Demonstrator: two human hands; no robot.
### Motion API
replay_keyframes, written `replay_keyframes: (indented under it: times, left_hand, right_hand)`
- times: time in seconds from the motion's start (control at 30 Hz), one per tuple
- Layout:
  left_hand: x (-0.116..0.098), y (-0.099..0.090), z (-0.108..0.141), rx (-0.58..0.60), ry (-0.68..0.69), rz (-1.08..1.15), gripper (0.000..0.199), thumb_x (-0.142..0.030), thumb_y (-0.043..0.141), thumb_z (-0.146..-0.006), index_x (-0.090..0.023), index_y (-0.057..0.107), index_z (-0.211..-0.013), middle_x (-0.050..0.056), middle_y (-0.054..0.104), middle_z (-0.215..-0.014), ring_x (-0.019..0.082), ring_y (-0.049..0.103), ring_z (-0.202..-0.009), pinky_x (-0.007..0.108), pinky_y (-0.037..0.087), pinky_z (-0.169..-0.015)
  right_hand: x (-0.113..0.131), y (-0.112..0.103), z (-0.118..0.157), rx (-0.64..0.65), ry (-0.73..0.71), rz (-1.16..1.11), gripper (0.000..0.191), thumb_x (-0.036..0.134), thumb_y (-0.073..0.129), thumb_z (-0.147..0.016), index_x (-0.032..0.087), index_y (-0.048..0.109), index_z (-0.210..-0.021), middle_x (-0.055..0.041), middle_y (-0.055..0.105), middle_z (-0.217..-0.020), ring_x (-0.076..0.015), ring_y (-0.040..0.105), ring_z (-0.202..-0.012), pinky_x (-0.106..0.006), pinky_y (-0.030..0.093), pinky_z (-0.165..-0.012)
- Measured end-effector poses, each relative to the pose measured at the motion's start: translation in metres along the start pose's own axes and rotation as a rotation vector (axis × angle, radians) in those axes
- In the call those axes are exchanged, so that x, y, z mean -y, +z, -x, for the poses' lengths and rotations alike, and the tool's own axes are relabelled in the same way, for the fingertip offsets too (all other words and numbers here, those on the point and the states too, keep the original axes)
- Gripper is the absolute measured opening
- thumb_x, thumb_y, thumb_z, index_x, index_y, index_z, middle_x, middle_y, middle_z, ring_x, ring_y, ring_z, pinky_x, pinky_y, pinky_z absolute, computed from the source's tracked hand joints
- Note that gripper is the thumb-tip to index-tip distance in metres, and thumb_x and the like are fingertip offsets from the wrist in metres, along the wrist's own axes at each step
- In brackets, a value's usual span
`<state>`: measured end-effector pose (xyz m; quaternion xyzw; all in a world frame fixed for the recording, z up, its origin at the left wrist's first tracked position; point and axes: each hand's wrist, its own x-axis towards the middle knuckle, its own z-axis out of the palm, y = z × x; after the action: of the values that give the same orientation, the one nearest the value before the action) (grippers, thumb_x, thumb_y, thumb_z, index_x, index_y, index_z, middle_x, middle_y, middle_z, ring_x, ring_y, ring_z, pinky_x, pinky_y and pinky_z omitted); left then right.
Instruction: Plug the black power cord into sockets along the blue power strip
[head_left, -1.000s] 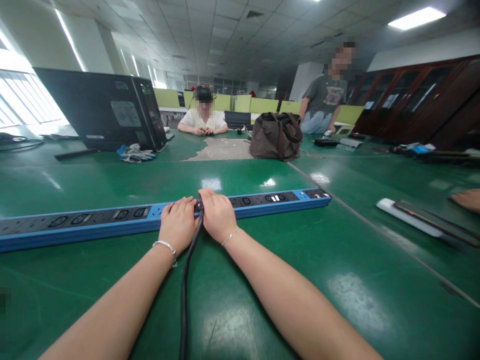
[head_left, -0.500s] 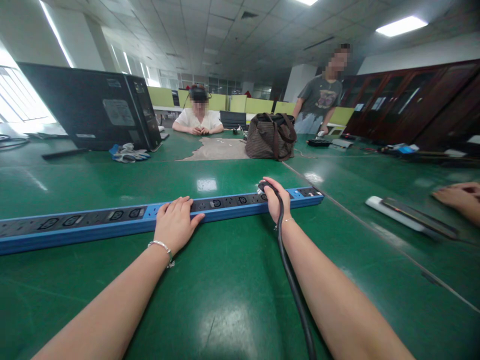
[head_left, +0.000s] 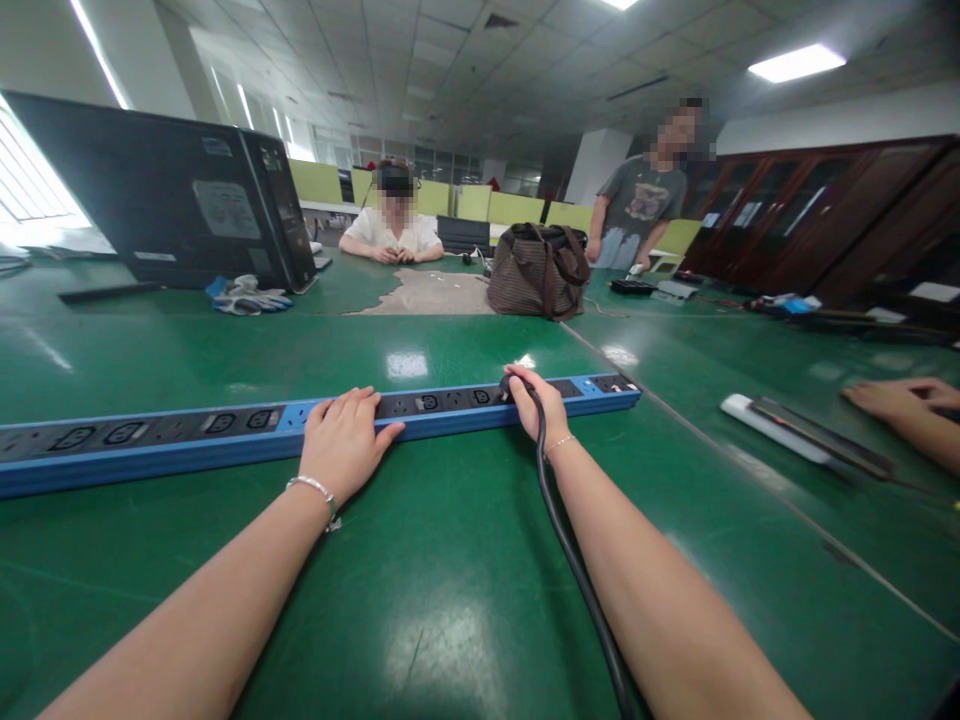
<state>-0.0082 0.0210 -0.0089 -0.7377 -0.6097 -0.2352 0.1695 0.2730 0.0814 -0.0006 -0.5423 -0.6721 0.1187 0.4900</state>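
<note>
Two hands of mine are on one blue power strip point(head_left: 442, 408): the left hand point(head_left: 341, 440) and the right hand point(head_left: 541, 408). One black plug point(head_left: 509, 385) and one black cable point(head_left: 561, 515) go with them. I count four outlined sockets left of my left fingers and two more between my hands.

The strip lies right beneath my left fingers, which rest flat across its top, close together, the thumb set apart along the near side. My right fingers pinch the plug just over the strip's top; I cannot tell whether it is seated in a socket. From them the cable drops past my wrist toward me.

The strip's right end stops a little beyond my right fingers, short of a seam in the green tabletop point(head_left: 450, 560); its left end runs out of view. Bare green surface lies between my forearms, and another stretch reaches from beyond my fingers to one brown bag point(head_left: 536, 275), some gloves point(head_left: 251, 296) and one black computer case point(head_left: 180, 200). Right of my right fingers, past the seam, are one white bar point(head_left: 769, 425) and another person's hand point(head_left: 889, 402). Two co-workers, one seated point(head_left: 394, 238) and one standing point(head_left: 643, 200), are farther off.
</note>
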Motion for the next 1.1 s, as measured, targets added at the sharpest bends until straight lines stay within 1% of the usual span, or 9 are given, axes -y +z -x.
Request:
replay_keyframes:
  times: [0.17,0.3,0.43,0.53,0.6,0.73,0.87,1.0,1.1]
  left_hand:
    - [0.001,0.001,0.0,0.005,0.004,-0.015,0.051,-0.051,0.039,-0.087,-0.013,0.055,-0.118,0.018,0.059,-0.124,0.029,0.052,-0.118,0.047,0.034,-0.099]
    - [0.0,0.001,0.0,-0.005,0.012,-0.033,0.051,-0.052,0.038,-0.088,-0.015,0.055,-0.118,0.017,0.059,-0.124,0.028,0.052,-0.117,0.046,0.035,-0.098]
    - [-0.001,-0.001,0.0,0.009,0.007,-0.047,0.05,-0.051,0.038,-0.088,-0.014,0.055,-0.118,0.017,0.059,-0.124,0.028,0.052,-0.117,0.046,0.035,-0.098]
    - [-0.001,-0.002,0.0,0.04,0.002,-0.053,0.052,-0.05,0.038,-0.089,-0.011,0.054,-0.119,0.018,0.058,-0.125,0.029,0.051,-0.119,0.046,0.034,-0.099]
    - [-0.001,-0.003,0.0,0.051,0.0,-0.048,0.053,-0.05,0.037,-0.089,-0.01,0.053,-0.119,0.018,0.057,-0.127,0.029,0.05,-0.119,0.046,0.033,-0.1]
    - [-0.001,-0.002,0.0,0.055,-0.008,-0.041,0.054,-0.051,0.037,-0.089,-0.01,0.053,-0.12,0.019,0.056,-0.128,0.029,0.05,-0.12,0.046,0.032,-0.101]
    - [-0.001,-0.002,0.0,0.062,-0.021,-0.02,0.054,-0.051,0.038,-0.088,-0.01,0.053,-0.12,0.019,0.056,-0.128,0.03,0.049,-0.12,0.047,0.031,-0.101]
    - [-0.001,-0.002,-0.001,0.067,-0.03,-0.015,0.053,-0.051,0.038,-0.088,-0.011,0.054,-0.12,0.019,0.056,-0.128,0.029,0.049,-0.121,0.047,0.03,-0.102]
    - [-0.001,-0.002,-0.001,0.067,-0.032,-0.025,0.053,-0.051,0.037,-0.088,-0.012,0.054,-0.12,0.018,0.056,-0.129,0.029,0.049,-0.121,0.047,0.031,-0.102]
  right_hand:
    - [0.007,0.0,0.002,0.038,-0.035,0.098,0.032,0.034,0.048,-0.086,0.024,0.066,-0.11,-0.0043,0.07,-0.106,-0.0202,0.064,-0.101,-0.034,0.047,-0.094]
    - [0.01,-0.002,0.007,0.045,-0.063,0.176,0.034,0.032,0.045,-0.087,0.023,0.065,-0.114,-0.0052,0.07,-0.108,-0.0206,0.065,-0.1,-0.033,0.048,-0.092]
    - [0.014,-0.004,0.012,0.104,-0.145,0.324,0.036,0.029,0.042,-0.089,0.023,0.061,-0.118,-0.0047,0.069,-0.11,-0.0202,0.065,-0.097,-0.033,0.05,-0.089]
    - [0.018,-0.006,0.01,0.138,-0.198,0.424,0.034,0.027,0.044,-0.089,0.023,0.062,-0.117,-0.004,0.069,-0.11,-0.0198,0.065,-0.098,-0.034,0.048,-0.092]
    - [0.02,-0.007,0.008,0.152,-0.194,0.461,0.031,0.027,0.045,-0.089,0.023,0.063,-0.114,-0.0031,0.07,-0.108,-0.0198,0.065,-0.098,-0.034,0.046,-0.096]
    - [0.02,-0.005,0.008,0.131,-0.16,0.474,0.031,0.027,0.044,-0.09,0.024,0.063,-0.114,-0.0025,0.071,-0.105,-0.0199,0.066,-0.095,-0.034,0.046,-0.095]
    - [0.018,-0.003,0.01,0.115,-0.248,0.466,0.031,0.024,0.043,-0.09,0.021,0.062,-0.113,-0.0037,0.068,-0.112,-0.0193,0.064,-0.1,-0.036,0.041,-0.101]
    - [0.017,-0.002,0.01,0.114,-0.197,0.455,0.029,0.026,0.043,-0.09,0.022,0.063,-0.111,-0.003,0.07,-0.107,-0.0199,0.065,-0.095,-0.037,0.043,-0.098]
    - [0.017,0.0,0.013,0.081,-0.212,0.439,0.031,0.026,0.041,-0.09,0.021,0.061,-0.113,-0.0037,0.068,-0.112,-0.0198,0.063,-0.1,-0.038,0.039,-0.101]
